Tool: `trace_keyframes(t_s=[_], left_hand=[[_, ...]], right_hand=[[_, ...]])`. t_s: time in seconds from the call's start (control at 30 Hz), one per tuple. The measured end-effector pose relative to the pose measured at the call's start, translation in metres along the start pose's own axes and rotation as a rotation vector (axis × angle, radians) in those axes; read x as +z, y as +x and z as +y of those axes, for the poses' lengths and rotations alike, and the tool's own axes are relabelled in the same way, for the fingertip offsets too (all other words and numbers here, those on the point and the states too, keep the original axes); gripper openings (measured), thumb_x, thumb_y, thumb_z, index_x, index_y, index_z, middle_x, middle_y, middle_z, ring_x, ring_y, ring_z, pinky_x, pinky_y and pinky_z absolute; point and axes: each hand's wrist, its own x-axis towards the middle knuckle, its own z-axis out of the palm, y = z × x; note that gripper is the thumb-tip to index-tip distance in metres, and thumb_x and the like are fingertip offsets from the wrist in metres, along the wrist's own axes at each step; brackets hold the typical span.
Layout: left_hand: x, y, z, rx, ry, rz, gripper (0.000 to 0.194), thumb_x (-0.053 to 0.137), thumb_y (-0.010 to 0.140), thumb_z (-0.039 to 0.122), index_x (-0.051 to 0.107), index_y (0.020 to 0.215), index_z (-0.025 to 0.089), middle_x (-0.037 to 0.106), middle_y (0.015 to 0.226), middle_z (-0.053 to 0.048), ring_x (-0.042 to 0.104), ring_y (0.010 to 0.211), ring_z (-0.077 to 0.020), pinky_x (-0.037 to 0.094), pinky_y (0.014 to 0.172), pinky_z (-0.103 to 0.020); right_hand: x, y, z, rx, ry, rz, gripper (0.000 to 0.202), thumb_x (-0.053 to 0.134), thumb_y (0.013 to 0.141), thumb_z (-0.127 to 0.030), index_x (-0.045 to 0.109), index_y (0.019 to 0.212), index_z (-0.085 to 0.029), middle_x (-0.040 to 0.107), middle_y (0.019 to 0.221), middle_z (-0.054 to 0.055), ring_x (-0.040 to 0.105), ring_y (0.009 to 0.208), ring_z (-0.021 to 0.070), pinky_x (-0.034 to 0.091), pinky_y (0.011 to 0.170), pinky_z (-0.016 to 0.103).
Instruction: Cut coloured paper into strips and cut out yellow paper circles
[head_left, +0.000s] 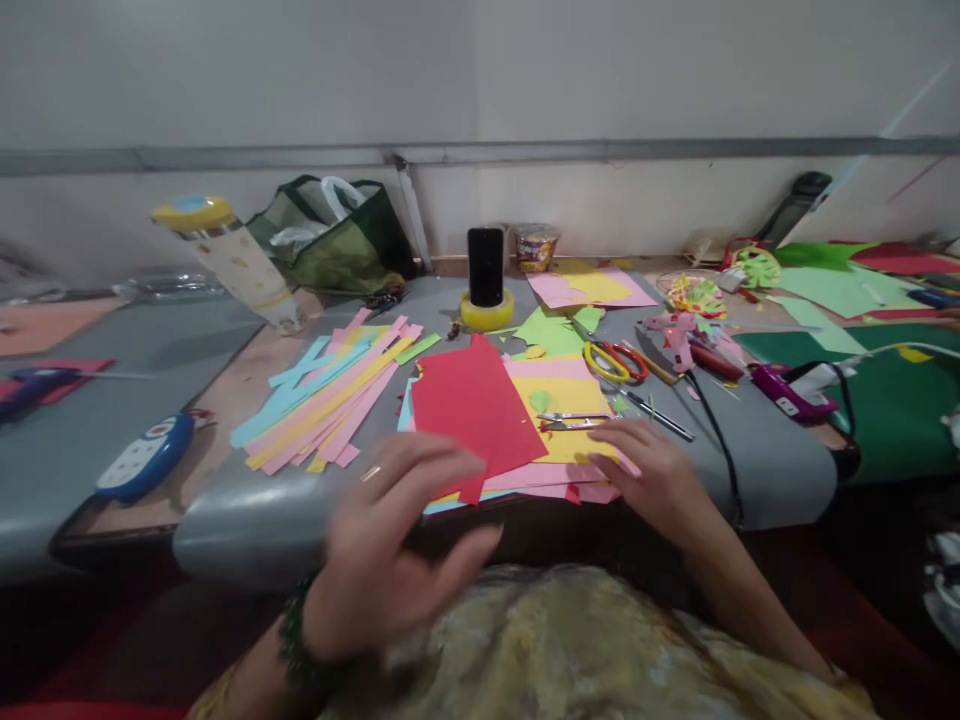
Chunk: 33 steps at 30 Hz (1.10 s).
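My left hand (401, 545), a little blurred, hovers at the front edge of the table with thumb and fingers apart, holding nothing. Just beyond its fingertips lies a sheet of red paper (476, 410) on a stack of coloured sheets. My right hand (649, 475) rests by the stack's right side, fingers outstretched over yellow paper (555, 385). Close to those fingertips are small metal thread snips (574, 423), lying flat. Left of the stack, pink, yellow and blue paper strips (337, 400) lie fanned out. Scissors (615, 362) with yellow and red handles sit behind the right hand.
A phone (486, 265) stands in a yellow tape roll (487, 314) at the back. Rightward are a pink glue gun (675, 340), a cutter (660, 415) and a purple power strip (795, 393). A tumbler (236, 270), green bag (345, 240) and blue-and-white device (146, 458) are leftward.
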Motion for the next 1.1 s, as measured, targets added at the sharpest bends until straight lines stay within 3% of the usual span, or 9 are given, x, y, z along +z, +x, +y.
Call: trace_keyframes(t_s=[0.1, 0.27, 0.4, 0.5, 0.63, 0.7, 0.8, 0.97, 1.1], left_hand=[[0.001, 0.010, 0.000, 0.018, 0.023, -0.012, 0.036, 0.069, 0.086, 0.047, 0.066, 0.115, 0.026, 0.071, 0.106, -0.010, 0.066, 0.105, -0.0297, 0.056, 0.084, -0.037], [-0.009, 0.024, 0.006, 0.045, 0.161, -0.101, 0.035, 0.069, 0.084, 0.043, 0.067, 0.114, 0.024, 0.073, 0.106, -0.011, 0.068, 0.101, -0.0314, 0.055, 0.084, -0.039], [-0.008, 0.029, 0.001, 0.049, 0.250, -0.150, 0.031, 0.063, 0.088, 0.032, 0.067, 0.116, 0.021, 0.074, 0.113, -0.013, 0.069, 0.104, -0.0318, 0.056, 0.086, -0.040], [-0.008, 0.027, -0.001, 0.063, 0.236, -0.153, 0.031, 0.064, 0.088, 0.033, 0.067, 0.117, 0.023, 0.074, 0.118, -0.012, 0.070, 0.107, -0.0314, 0.057, 0.087, -0.039], [-0.012, 0.028, 0.003, 0.059, 0.284, -0.186, 0.030, 0.065, 0.091, 0.038, 0.067, 0.119, 0.026, 0.075, 0.115, -0.009, 0.071, 0.105, -0.0280, 0.057, 0.084, -0.034], [-0.013, 0.030, 0.008, 0.036, 0.372, -0.201, 0.027, 0.061, 0.094, 0.032, 0.067, 0.119, 0.025, 0.076, 0.111, -0.008, 0.071, 0.103, -0.0253, 0.057, 0.080, -0.030], [-0.011, 0.032, 0.012, 0.028, 0.488, -0.207, 0.028, 0.058, 0.094, 0.022, 0.067, 0.120, 0.024, 0.076, 0.106, -0.008, 0.071, 0.100, -0.0235, 0.057, 0.077, -0.028], [-0.008, 0.031, 0.012, 0.091, 0.517, -0.185, 0.031, 0.055, 0.093, 0.017, 0.067, 0.122, 0.022, 0.077, 0.105, -0.008, 0.074, 0.095, -0.0221, 0.058, 0.077, -0.027], [-0.009, 0.034, 0.017, 0.066, 0.516, -0.248, 0.033, 0.054, 0.093, 0.013, 0.066, 0.123, 0.021, 0.077, 0.106, -0.009, 0.074, 0.093, -0.0225, 0.059, 0.077, -0.028]], right_hand=[[0.010, 0.020, 0.018, 0.047, -0.120, -0.095, 0.019, 0.058, 0.093, -0.024, 0.071, 0.107, -0.022, 0.073, 0.111, 0.012, 0.066, 0.107, 0.0295, 0.057, 0.090, 0.047], [0.018, 0.034, 0.034, 0.083, -0.223, -0.275, 0.012, 0.059, 0.093, -0.020, 0.071, 0.089, -0.022, 0.075, 0.091, 0.009, 0.066, 0.089, 0.0270, 0.056, 0.080, 0.041], [0.013, 0.023, 0.039, 0.074, -0.322, -0.223, 0.010, 0.062, 0.092, -0.026, 0.070, 0.089, -0.021, 0.073, 0.083, 0.008, 0.065, 0.084, 0.0266, 0.053, 0.073, 0.037], [0.006, 0.013, 0.043, 0.098, -0.422, -0.117, 0.012, 0.063, 0.090, -0.031, 0.070, 0.087, -0.021, 0.073, 0.081, 0.009, 0.066, 0.079, 0.0254, 0.050, 0.066, 0.034], [-0.004, 0.007, 0.056, 0.268, -0.544, 0.047, 0.019, 0.059, 0.090, -0.035, 0.071, 0.084, -0.022, 0.071, 0.078, 0.008, 0.066, 0.080, 0.0259, 0.049, 0.067, 0.034], [-0.009, 0.007, 0.067, 0.381, -0.574, 0.042, 0.017, 0.060, 0.088, -0.034, 0.072, 0.086, -0.022, 0.071, 0.080, 0.008, 0.066, 0.083, 0.0270, 0.049, 0.070, 0.036], [-0.015, 0.010, 0.077, 0.509, -0.582, -0.073, 0.012, 0.064, 0.086, -0.030, 0.072, 0.087, -0.022, 0.071, 0.081, 0.007, 0.066, 0.085, 0.0281, 0.049, 0.072, 0.037], [-0.013, 0.041, 0.048, 0.389, -0.552, -0.193, 0.019, 0.056, 0.094, -0.028, 0.072, 0.096, -0.019, 0.072, 0.102, 0.013, 0.065, 0.100, 0.0300, 0.050, 0.081, 0.039], [0.008, 0.088, 0.011, 0.314, -0.421, -0.495, 0.027, 0.046, 0.100, -0.027, 0.071, 0.106, -0.019, 0.072, 0.110, 0.013, 0.067, 0.104, 0.0262, 0.048, 0.079, 0.032]])
